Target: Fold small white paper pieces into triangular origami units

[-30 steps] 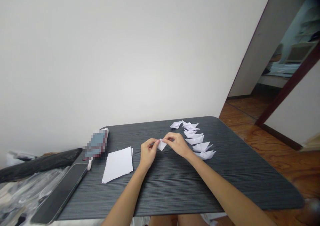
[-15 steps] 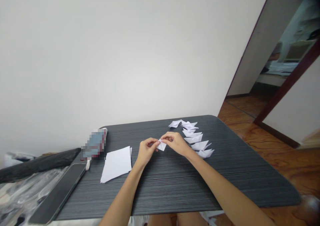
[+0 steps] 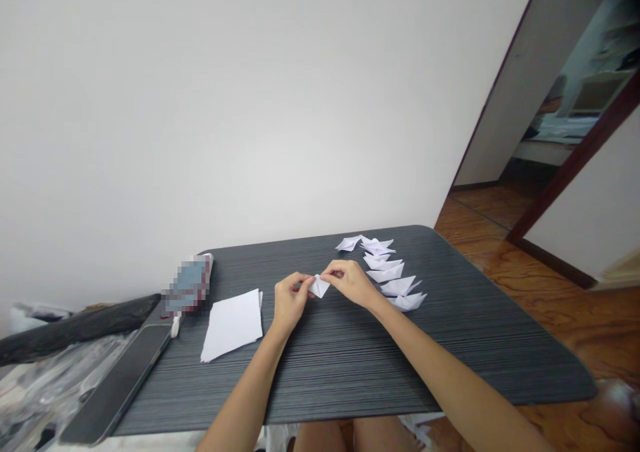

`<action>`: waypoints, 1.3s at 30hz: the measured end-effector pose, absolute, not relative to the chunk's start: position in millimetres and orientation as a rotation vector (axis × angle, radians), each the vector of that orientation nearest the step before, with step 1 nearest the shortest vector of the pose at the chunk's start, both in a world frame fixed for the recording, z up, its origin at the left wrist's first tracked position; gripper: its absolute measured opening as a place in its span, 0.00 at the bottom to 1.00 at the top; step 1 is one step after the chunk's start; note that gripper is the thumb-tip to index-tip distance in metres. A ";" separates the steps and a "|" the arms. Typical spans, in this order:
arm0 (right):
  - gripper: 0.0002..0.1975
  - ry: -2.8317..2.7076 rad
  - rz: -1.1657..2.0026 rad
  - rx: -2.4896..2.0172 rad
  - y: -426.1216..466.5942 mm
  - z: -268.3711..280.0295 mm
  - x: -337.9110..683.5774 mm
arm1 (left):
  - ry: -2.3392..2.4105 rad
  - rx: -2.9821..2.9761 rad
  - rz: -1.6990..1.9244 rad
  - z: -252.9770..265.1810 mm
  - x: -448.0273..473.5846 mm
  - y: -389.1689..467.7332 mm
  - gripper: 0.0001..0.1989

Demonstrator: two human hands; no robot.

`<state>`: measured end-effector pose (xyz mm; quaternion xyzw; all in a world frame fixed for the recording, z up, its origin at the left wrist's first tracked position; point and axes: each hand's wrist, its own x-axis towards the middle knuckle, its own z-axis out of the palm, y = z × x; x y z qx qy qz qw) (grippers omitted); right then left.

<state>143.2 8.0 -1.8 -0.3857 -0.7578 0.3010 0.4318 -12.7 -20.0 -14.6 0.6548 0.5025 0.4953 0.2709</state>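
A small folded white paper (image 3: 320, 287) is held up over the dark table between my two hands. My left hand (image 3: 291, 299) pinches its left corner between thumb and fingers. On the other side, my right hand (image 3: 350, 280) grips the upper right corner with thumb and forefinger. A crease runs down the face of the paper, which narrows to a point at the bottom. Just right of my right hand stand several folded paper boats (image 3: 385, 273) in a curved row. Left of my left forearm lies a stack of white paper sheets (image 3: 233, 324).
The dark wood-grain table (image 3: 340, 365) meets a white wall (image 3: 300, 105). On its left are a phone (image 3: 120, 382) and a pouch-like object (image 3: 187, 285), partly pixelated. Beyond the left edge lie a long black roll (image 3: 75, 329) and plastic bags. A doorway opens at the right.
The fingers have shifted slightly on the folded paper, and its top now spreads a little wider between them. Both hands stay in nearly the same place. The view has tilted slightly.
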 end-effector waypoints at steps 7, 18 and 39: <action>0.06 -1.869 0.783 -0.981 10.4 -5.2 142.8 | 1.363 1.746 1.379 -13.6 -9.9 -22.4 0.10; 0.07 -1.855 0.813 -0.966 12.7 -6.5 141.3 | 1.407 1.777 1.440 -17.3 -8.3 -22.9 0.10; 0.09 -2.123 0.554 -0.745 5.7 0.1 151.5 | 1.210 2.044 1.307 -13.4 -12.0 -22.8 0.08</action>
